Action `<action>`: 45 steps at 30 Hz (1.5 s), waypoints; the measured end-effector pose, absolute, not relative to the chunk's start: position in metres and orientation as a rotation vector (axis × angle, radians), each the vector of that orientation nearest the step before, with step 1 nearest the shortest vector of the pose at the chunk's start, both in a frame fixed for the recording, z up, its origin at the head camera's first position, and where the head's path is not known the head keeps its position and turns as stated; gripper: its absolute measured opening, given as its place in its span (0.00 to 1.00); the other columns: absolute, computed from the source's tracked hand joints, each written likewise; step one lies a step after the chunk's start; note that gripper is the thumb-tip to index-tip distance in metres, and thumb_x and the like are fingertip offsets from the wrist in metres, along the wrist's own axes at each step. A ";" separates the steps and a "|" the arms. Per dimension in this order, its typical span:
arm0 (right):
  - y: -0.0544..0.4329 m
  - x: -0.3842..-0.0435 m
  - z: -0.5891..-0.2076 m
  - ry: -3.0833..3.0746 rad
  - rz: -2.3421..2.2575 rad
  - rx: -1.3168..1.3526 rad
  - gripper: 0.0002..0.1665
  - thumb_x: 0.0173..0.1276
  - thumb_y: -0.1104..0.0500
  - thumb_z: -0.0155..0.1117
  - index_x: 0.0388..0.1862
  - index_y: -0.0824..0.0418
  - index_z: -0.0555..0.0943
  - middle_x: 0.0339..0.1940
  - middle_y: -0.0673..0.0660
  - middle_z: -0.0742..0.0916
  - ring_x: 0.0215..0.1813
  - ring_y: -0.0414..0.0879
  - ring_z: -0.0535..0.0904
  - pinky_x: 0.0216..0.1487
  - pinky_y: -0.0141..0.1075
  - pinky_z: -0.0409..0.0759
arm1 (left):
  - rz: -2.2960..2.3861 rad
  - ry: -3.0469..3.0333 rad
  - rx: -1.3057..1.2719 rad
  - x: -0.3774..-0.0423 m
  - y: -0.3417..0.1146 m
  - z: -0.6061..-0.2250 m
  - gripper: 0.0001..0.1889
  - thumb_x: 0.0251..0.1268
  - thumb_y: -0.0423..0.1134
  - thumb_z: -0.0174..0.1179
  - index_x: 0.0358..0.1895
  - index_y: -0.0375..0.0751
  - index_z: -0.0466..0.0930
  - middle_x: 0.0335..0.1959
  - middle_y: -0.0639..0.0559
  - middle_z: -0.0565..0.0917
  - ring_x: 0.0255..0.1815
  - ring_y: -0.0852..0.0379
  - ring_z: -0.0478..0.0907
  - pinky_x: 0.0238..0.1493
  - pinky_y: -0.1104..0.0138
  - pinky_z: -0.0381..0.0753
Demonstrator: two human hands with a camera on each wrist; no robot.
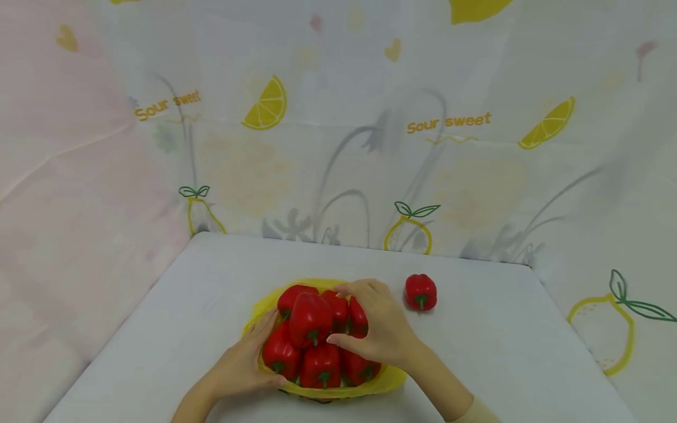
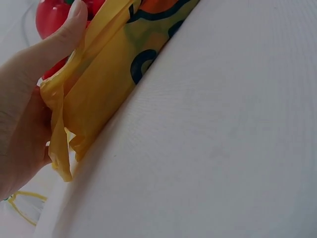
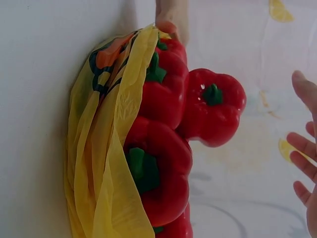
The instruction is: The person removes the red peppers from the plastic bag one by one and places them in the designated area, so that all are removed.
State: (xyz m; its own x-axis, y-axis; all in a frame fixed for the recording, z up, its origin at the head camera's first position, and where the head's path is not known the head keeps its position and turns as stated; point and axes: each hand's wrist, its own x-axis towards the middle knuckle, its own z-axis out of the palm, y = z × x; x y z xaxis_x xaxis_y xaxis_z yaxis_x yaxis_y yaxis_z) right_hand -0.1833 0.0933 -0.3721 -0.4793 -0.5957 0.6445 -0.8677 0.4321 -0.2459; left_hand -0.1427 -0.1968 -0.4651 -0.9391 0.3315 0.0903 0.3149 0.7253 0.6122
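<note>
A yellow plastic bag (image 1: 388,380), its mouth spread wide, holds a heap of red bell peppers (image 1: 320,365) with green stems. One bell pepper (image 1: 311,320) lies on top of the heap. My left hand (image 1: 240,361) rests along the bag's left side, fingers straight and thumb toward the front rim; in the left wrist view the thumb lies near a pepper, the fingers partly hidden by the bag. Over the heap's right side is my right hand (image 1: 378,326), thumb and fingers spread. The right wrist view shows that hand apart from the peppers, holding nothing.
A single red bell pepper (image 1: 421,292) lies on the white tabletop (image 1: 492,329), behind and to the right of the bag. Lemon-printed cloth (image 1: 338,164) hangs behind the table and along both sides.
</note>
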 end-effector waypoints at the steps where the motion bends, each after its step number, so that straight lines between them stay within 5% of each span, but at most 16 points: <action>1: 0.092 -0.183 -0.372 -2.221 0.781 1.238 0.39 0.56 0.39 0.71 0.60 0.57 0.72 0.51 0.49 0.81 0.55 0.45 0.72 0.58 0.47 0.70 | 1.019 2.912 0.547 -0.142 -0.197 -0.465 0.64 0.39 0.69 0.70 0.76 0.35 0.50 0.77 0.41 0.52 0.72 0.32 0.53 0.56 0.34 0.67; 20: 0.063 -0.192 -0.387 -2.671 0.953 1.248 0.61 0.46 0.33 0.75 0.74 0.52 0.58 0.71 0.47 0.67 0.70 0.45 0.62 0.64 0.52 0.70 | 1.081 2.960 0.581 -0.137 -0.197 -0.472 0.62 0.41 0.65 0.71 0.76 0.39 0.49 0.75 0.36 0.53 0.71 0.31 0.56 0.58 0.34 0.64; 45: 0.042 -0.210 -0.408 -2.880 0.886 1.121 0.56 0.50 0.25 0.64 0.73 0.46 0.59 0.66 0.45 0.72 0.64 0.42 0.68 0.61 0.51 0.72 | 1.050 2.929 0.509 -0.142 -0.188 -0.471 0.61 0.44 0.67 0.69 0.77 0.41 0.46 0.77 0.41 0.51 0.70 0.34 0.59 0.48 0.35 0.74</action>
State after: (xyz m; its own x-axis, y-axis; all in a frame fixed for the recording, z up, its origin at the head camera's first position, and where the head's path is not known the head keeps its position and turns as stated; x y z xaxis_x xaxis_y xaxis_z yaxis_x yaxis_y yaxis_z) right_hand -0.2100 0.0418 -0.4081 -0.7544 -0.6441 0.1265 -0.6038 0.6054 -0.5186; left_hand -0.1425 -0.1880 -0.4713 -0.9478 0.2962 0.1182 0.3039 0.7262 0.6167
